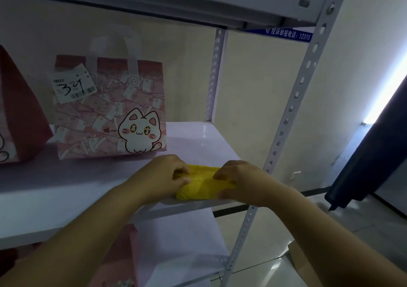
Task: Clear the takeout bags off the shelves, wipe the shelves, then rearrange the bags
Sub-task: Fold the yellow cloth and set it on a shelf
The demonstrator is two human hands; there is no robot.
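The left hand [164, 172] pinches the yellow cloth [202, 186] at its left end with curled fingers; the right hand [240, 182] grips its right end; the cloth lies at the shelf's [66, 194] front edge; a pink cat bag [110, 115] stands behind it.

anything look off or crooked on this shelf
The receipt label on the pink cat bag sits crooked, overhanging the bag's left edge. Also, that bag and a red bag beside it stand on the shelf while the left hand and right hand grip the yellow cloth at its front edge.
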